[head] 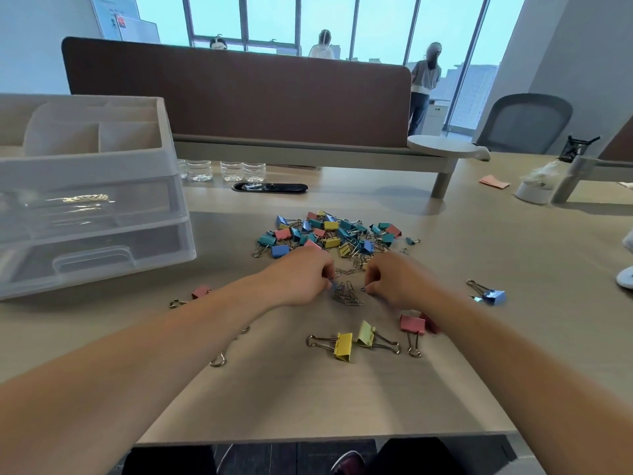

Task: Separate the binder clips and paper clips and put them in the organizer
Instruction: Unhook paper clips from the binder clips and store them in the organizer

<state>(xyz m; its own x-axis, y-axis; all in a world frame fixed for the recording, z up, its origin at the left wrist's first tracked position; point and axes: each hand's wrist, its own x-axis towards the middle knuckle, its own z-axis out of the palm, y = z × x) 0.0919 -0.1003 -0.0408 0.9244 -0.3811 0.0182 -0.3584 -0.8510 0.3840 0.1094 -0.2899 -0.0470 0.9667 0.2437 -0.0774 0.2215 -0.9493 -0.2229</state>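
Both hands are down at the near side of the mixed pile [329,233], the left hand [301,275] and the right hand [397,281] curled in on either side of a little heap of paper clips [347,293]. Each grip is pinched tight at the heap's edge, but whether a clip is actually between the fingertips we cannot tell; it is too small. The clips look tangled, so we'd tease them apart low over the surface [376,406] and gather a bunch before lifting, not carry singles. A few binder clips [343,346] already lie apart nearer to us, with a blue one [493,296] off right and a pink one [201,291] off left, while most are in the pile. The organizer [85,186] stands well to the left, its top compartments open and its drawers closed, so we judge sorting is early. Room is good: bare surface runs between pile and organizer for the left arm's carry. We'd watch the forearms, which pass just over loose clips near the front edge, where a sweep could knock them off.
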